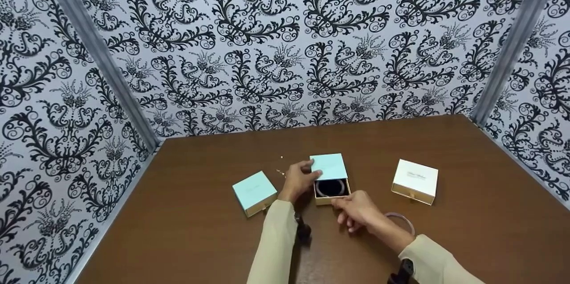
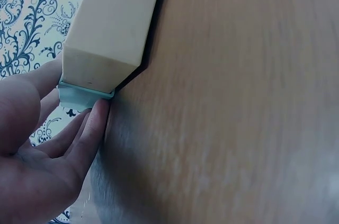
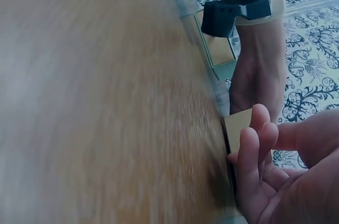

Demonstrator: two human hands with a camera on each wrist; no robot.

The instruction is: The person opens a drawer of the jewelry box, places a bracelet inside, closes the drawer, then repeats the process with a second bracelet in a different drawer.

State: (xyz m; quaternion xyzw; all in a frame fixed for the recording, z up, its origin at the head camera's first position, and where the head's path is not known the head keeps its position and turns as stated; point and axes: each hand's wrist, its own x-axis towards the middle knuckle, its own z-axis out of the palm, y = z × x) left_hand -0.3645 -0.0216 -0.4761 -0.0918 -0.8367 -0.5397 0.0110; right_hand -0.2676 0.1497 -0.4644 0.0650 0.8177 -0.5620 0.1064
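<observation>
In the head view a jewelry box with a teal sleeve [image 1: 328,166] stands mid-table, its gold-sided drawer [image 1: 324,201] partly out. A ring-shaped bracelet [image 1: 343,184] lies on the drawer's dark lining. My left hand [image 1: 297,180] grips the sleeve at its left side, thumb on top; the left wrist view shows fingers low on the sleeve's teal edge [image 2: 85,96]. My right hand [image 1: 359,209] pinches the drawer's front near its right corner. Its other fingers [image 3: 249,155] are bent in the right wrist view, where they hide much of the drawer.
A second teal drawer box [image 1: 254,191] sits left of my left hand. A white-topped box [image 1: 416,179] stands to the right. A pale bangle [image 1: 403,219] lies partly behind my right forearm. Small gold jewelry [image 1: 280,172] is beyond my left hand. Patterned walls [image 1: 267,52] border the table.
</observation>
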